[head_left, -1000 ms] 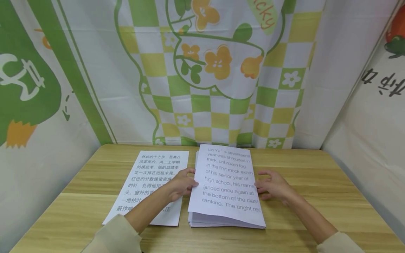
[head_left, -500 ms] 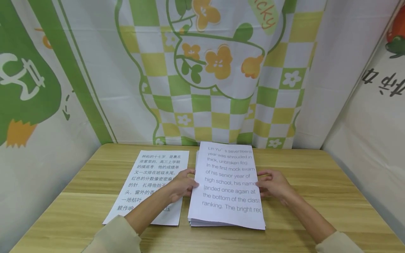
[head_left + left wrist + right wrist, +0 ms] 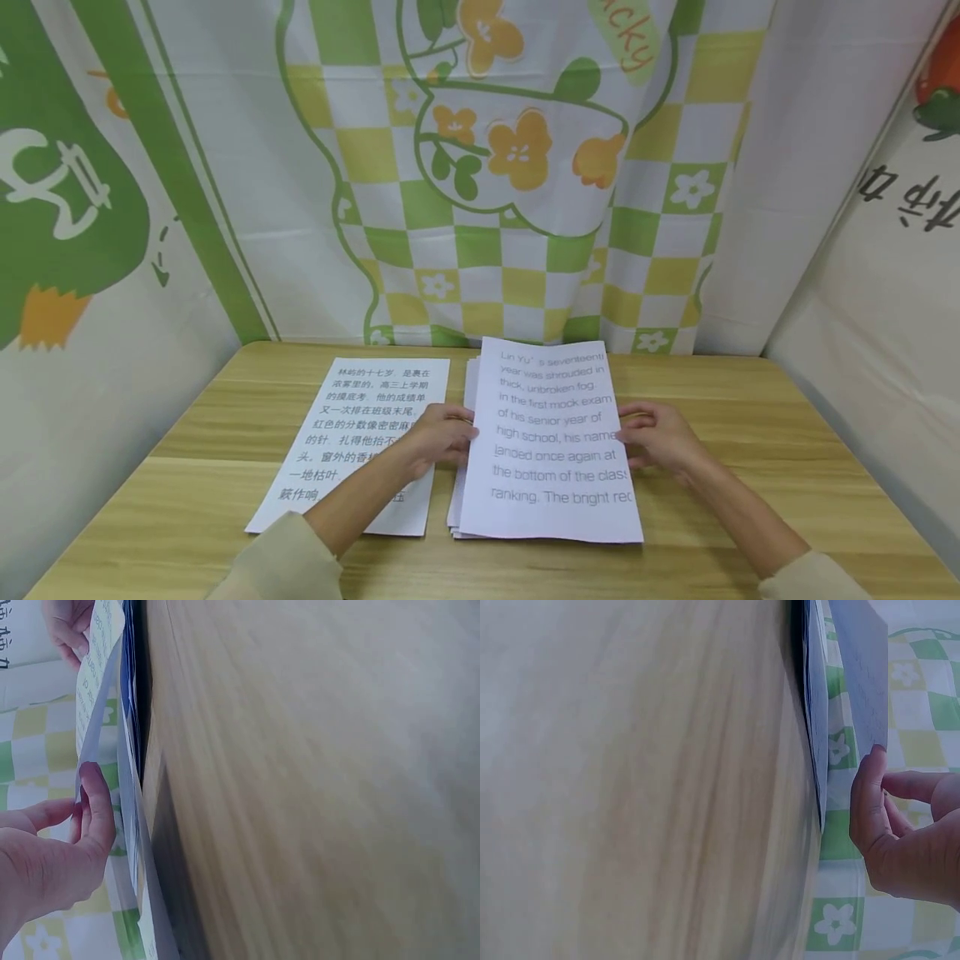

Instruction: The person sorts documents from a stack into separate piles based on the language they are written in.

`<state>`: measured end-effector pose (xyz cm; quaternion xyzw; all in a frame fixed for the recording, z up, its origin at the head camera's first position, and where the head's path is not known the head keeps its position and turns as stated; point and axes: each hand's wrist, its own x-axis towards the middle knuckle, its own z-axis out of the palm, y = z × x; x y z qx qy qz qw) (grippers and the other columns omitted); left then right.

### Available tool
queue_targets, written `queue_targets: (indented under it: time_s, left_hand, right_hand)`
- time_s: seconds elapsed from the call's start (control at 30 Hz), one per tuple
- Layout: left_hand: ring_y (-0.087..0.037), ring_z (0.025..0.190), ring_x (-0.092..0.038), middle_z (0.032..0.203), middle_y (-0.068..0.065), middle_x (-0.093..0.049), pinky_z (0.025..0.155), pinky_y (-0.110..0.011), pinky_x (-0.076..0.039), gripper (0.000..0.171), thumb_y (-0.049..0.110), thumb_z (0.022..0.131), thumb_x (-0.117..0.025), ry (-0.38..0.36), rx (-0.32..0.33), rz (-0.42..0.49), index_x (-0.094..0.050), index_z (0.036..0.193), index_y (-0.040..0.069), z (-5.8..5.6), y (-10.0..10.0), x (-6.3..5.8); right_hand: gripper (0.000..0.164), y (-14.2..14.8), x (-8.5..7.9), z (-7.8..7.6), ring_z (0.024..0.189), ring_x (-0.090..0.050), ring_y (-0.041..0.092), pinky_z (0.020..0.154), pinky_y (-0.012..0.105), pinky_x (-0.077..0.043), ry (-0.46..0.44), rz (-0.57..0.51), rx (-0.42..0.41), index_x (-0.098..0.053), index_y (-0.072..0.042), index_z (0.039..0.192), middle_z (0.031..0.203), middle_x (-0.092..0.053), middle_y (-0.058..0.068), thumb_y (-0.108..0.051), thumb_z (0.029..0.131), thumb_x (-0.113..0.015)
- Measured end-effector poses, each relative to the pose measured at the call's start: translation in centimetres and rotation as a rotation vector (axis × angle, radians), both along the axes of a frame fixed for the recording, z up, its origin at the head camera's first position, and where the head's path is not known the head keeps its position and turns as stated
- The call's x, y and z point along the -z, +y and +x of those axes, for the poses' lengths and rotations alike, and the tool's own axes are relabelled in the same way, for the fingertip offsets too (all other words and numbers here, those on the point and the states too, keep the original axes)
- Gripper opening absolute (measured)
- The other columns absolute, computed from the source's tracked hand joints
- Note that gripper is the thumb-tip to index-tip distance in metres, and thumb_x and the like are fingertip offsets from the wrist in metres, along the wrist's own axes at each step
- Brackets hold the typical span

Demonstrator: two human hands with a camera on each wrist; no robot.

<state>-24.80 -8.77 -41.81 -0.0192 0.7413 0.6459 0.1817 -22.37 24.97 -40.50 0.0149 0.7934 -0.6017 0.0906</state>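
Above the stack (image 3: 472, 385), L hand (image 3: 441, 437) & R hand (image 3: 660, 437), well apart, are pinching the sheet (image 3: 555, 467) by opp. edges. It's bowing, so any uneven pull is prob. risking a crease or slip.

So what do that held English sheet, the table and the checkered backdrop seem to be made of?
Sheet: thin matte paper, judging by its bend and printed text.

Table: smooth, faintly glossy; streaky grain suggests wood, though laminate is possible.

Checkered backdrop: probably printed fabric, since it hangs in soft folds.
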Motion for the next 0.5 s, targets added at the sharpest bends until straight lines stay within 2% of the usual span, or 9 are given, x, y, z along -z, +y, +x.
queue_targets:
  time_s: [0.13, 0.3, 0.5]
  left_hand:
    - [-0.022, 0.082, -0.070, 0.102, -0.020, -0.072, 0.076, -0.036, -0.064, 0.032, -0.005, 0.094, -0.062, 0.029, 0.023, 0.017, -0.063, 0.125, -0.012, 0.1, 0.6, -0.1]
    - [-0.020, 0.080, -0.069, 0.100, -0.019, -0.069, 0.076, -0.036, -0.065, 0.038, -0.010, 0.092, -0.064, 0.075, 0.035, 0.028, -0.058, 0.129, -0.017, 0.1, 1.5, -0.2]
    - [-0.018, 0.078, -0.069, 0.098, -0.017, -0.068, 0.074, -0.034, -0.065, 0.043, -0.010, 0.092, -0.064, 0.068, 0.052, 0.026, -0.055, 0.134, -0.016, -0.1, 2.6, -0.2]
  right_hand:
    - [0.043, 0.7, -0.2, 0.1, 0.081, -0.070, 0.020, 0.063, 0.035, -0.065, 0.011, 0.012, -0.004, -0.052, 0.015, 0.133, 0.096, -0.069, 0.012, 0.007, 0.093, -0.067]
    - [0.042, 1.6, -0.1, 0.2, 0.081, -0.069, 0.020, 0.063, 0.033, -0.064, 0.015, 0.040, -0.010, -0.052, 0.015, 0.133, 0.098, -0.068, 0.012, 0.007, 0.095, -0.064]
    - [0.044, 2.7, -0.1, 0.2, 0.082, -0.068, 0.020, 0.064, 0.034, -0.064, 0.011, 0.067, 0.002, -0.049, 0.014, 0.136, 0.103, -0.067, 0.015, 0.005, 0.096, -0.063]
